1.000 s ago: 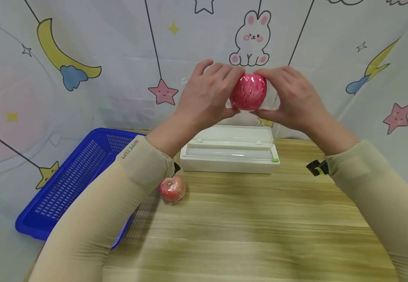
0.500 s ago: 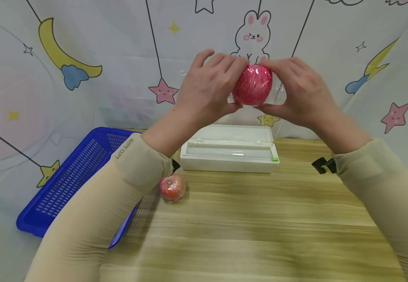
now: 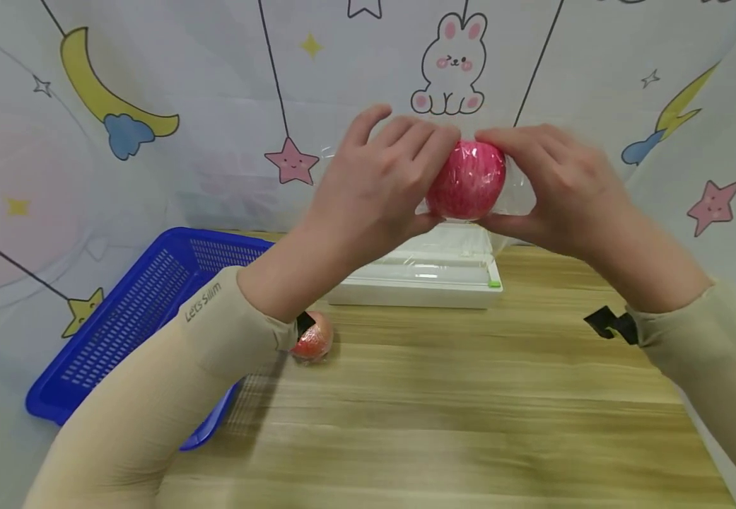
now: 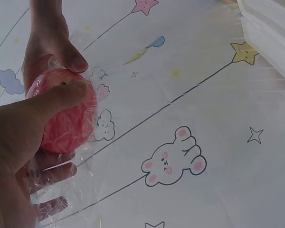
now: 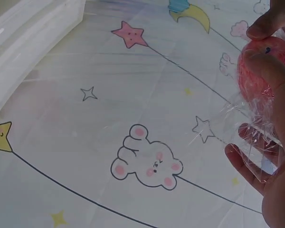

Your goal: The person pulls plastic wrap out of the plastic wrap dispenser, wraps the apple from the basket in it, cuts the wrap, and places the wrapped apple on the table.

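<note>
A red apple (image 3: 468,180) with clear plastic film (image 4: 88,166) around it is held up in the air between both hands. My left hand (image 3: 380,177) grips its left side, thumb below and fingers above in the head view. On the other side my right hand (image 3: 565,184) grips it the same way. Loose film spreads past the apple toward the fingers in both wrist views. A second apple (image 3: 318,339), wrapped in film, sits on the table, partly behind the left wrist.
Behind the hands, a white cling film box (image 3: 412,293) stands on the wooden table (image 3: 444,396) with its lid raised. A blue perforated basket (image 3: 113,339) lies at the left, partly covered by the left arm. A printed cloth (image 3: 215,177) hangs at the back.
Both hands and the apple rose slightly, then came lower and nearer, shifting to the right. The left wrist now covers part of the second apple. Both hands keep their grip.
</note>
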Motion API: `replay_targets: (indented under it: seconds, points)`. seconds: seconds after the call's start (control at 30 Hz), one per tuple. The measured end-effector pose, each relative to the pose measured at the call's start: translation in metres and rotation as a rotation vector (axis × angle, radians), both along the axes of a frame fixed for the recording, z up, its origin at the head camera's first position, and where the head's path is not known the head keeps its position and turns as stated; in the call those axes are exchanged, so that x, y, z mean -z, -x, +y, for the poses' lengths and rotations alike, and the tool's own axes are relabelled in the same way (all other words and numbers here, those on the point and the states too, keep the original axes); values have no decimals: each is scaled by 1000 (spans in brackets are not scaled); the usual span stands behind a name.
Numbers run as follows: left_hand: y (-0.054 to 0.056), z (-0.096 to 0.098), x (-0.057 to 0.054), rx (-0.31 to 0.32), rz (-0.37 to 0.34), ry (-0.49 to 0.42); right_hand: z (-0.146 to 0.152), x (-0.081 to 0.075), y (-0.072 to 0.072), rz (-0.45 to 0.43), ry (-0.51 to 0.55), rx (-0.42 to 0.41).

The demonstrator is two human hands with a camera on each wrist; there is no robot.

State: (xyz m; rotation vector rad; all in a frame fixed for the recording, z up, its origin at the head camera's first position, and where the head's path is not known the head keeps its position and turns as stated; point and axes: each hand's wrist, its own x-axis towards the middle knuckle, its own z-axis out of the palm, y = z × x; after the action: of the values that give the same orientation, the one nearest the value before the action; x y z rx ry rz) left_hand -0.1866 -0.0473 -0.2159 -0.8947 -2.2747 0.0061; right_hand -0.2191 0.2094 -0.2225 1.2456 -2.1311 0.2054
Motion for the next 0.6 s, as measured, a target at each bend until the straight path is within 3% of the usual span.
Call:
replay_targets:
  seconds: [0.17, 0.37, 0.6]
  points:
    - [-22, -1, 17, 64, 39, -15, 5, 14, -22, -13, -16, -45]
    - [-52, 0, 43, 108, 117, -34, 6, 45, -47, -25, 91, -156]
    - [-86, 2, 79, 107, 75, -50, 7, 80, -79, -24, 100, -190]
